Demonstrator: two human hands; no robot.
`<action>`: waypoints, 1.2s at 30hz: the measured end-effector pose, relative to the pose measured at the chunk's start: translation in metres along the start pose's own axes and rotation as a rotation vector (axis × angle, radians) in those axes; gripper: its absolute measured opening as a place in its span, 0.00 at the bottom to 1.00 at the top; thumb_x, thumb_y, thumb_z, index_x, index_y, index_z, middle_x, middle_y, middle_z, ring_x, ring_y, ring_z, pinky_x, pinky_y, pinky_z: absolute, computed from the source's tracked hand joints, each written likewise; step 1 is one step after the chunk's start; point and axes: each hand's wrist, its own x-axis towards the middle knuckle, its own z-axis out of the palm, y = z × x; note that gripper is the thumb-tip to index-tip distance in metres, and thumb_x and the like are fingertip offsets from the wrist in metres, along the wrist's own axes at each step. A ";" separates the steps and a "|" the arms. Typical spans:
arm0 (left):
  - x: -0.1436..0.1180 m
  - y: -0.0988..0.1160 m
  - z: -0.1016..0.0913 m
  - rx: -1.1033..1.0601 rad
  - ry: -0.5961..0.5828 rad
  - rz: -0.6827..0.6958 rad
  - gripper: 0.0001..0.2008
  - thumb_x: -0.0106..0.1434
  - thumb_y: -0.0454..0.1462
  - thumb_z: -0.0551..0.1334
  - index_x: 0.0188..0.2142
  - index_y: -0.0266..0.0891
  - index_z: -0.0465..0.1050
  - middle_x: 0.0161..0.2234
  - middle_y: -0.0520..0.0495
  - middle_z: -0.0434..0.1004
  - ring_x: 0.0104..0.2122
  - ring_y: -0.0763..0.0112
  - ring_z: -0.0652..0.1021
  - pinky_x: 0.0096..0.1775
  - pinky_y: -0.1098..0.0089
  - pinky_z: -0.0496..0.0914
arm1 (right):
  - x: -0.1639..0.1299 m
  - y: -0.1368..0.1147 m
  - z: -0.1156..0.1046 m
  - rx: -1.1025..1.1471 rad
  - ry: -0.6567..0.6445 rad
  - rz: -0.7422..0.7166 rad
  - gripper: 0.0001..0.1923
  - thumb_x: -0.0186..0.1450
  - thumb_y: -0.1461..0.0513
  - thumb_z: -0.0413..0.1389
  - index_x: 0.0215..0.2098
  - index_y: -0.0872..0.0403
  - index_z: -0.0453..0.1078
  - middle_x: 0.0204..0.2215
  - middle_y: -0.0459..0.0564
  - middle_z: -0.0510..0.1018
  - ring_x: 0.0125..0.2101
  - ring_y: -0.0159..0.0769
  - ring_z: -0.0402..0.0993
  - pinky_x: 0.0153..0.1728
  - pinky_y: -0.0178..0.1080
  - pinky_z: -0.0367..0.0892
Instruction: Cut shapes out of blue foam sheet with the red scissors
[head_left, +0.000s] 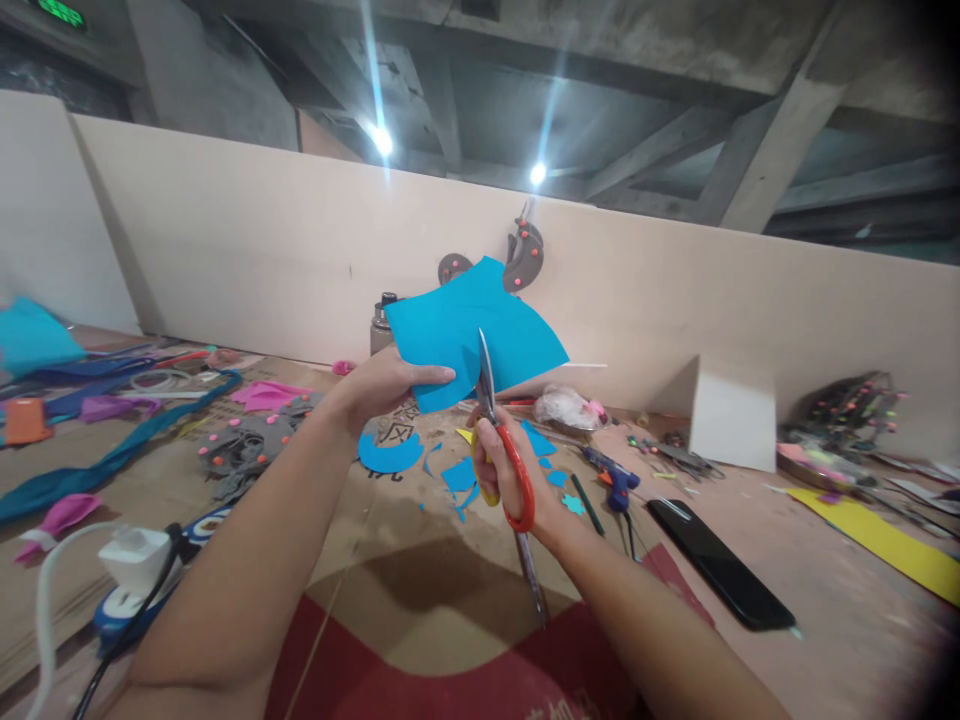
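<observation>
My left hand (pixel 386 385) grips a blue sheet (pixel 465 320) by its lower left edge, thumb on top and the other fingers hidden behind it. The sheet is held up above the worktable, and whether it is paper or foam I cannot tell. In my right hand (pixel 501 465) is a pair of scissors (pixel 521 480) with red and yellow handles. Their blades point upward at the lower edge of the sheet, one blade showing in front of it. Below lie blue offcuts (pixel 390 453), some curved, some small scraps, on cardboard (pixel 360 570).
To the right are a blue glue gun (pixel 619 485), a black phone (pixel 720 563) and a yellow sheet (pixel 885 540). On the left, a power strip (pixel 124 610) holds a white charger (pixel 135 553). A dark bottle (pixel 381 330) stands before the pale partition (pixel 262 240).
</observation>
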 end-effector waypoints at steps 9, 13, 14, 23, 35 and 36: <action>0.000 0.001 -0.011 0.002 -0.004 -0.026 0.37 0.48 0.38 0.78 0.58 0.39 0.75 0.56 0.34 0.79 0.55 0.44 0.79 0.57 0.47 0.73 | 0.000 0.002 0.003 -0.003 -0.032 0.013 0.20 0.70 0.44 0.54 0.34 0.49 0.59 0.20 0.37 0.58 0.15 0.24 0.52 0.14 0.29 0.52; 0.010 -0.008 -0.009 -0.076 0.024 0.041 0.34 0.54 0.44 0.75 0.59 0.38 0.74 0.55 0.33 0.79 0.52 0.48 0.81 0.53 0.52 0.77 | 0.000 -0.003 0.008 0.101 0.030 0.093 0.22 0.67 0.42 0.57 0.35 0.49 0.60 0.20 0.36 0.58 0.14 0.23 0.50 0.12 0.28 0.51; 0.013 -0.011 -0.008 -0.113 0.046 0.049 0.33 0.56 0.47 0.74 0.58 0.37 0.74 0.54 0.33 0.80 0.50 0.48 0.82 0.50 0.53 0.78 | 0.000 -0.004 0.009 0.132 0.053 0.109 0.22 0.66 0.41 0.58 0.36 0.49 0.60 0.20 0.36 0.59 0.14 0.23 0.50 0.12 0.28 0.51; 0.022 -0.040 0.031 -0.236 -0.087 0.086 0.29 0.49 0.48 0.78 0.46 0.39 0.74 0.34 0.42 0.82 0.30 0.63 0.82 0.28 0.70 0.72 | 0.009 0.002 0.003 0.249 0.196 0.003 0.20 0.67 0.42 0.56 0.36 0.49 0.62 0.17 0.35 0.58 0.12 0.25 0.50 0.11 0.31 0.53; 0.022 -0.049 0.069 -0.408 0.484 0.236 0.22 0.45 0.39 0.77 0.33 0.35 0.70 0.25 0.53 0.75 0.19 0.79 0.72 0.23 0.75 0.67 | 0.006 0.009 0.010 0.215 0.187 -0.014 0.22 0.68 0.43 0.57 0.32 0.49 0.58 0.18 0.35 0.58 0.13 0.24 0.51 0.12 0.29 0.52; 0.021 -0.048 0.070 -0.405 0.488 0.235 0.21 0.44 0.39 0.77 0.32 0.35 0.69 0.25 0.53 0.75 0.18 0.79 0.72 0.23 0.75 0.67 | 0.006 0.010 0.009 0.203 0.180 -0.025 0.21 0.69 0.44 0.56 0.33 0.49 0.58 0.18 0.35 0.58 0.13 0.24 0.52 0.12 0.29 0.52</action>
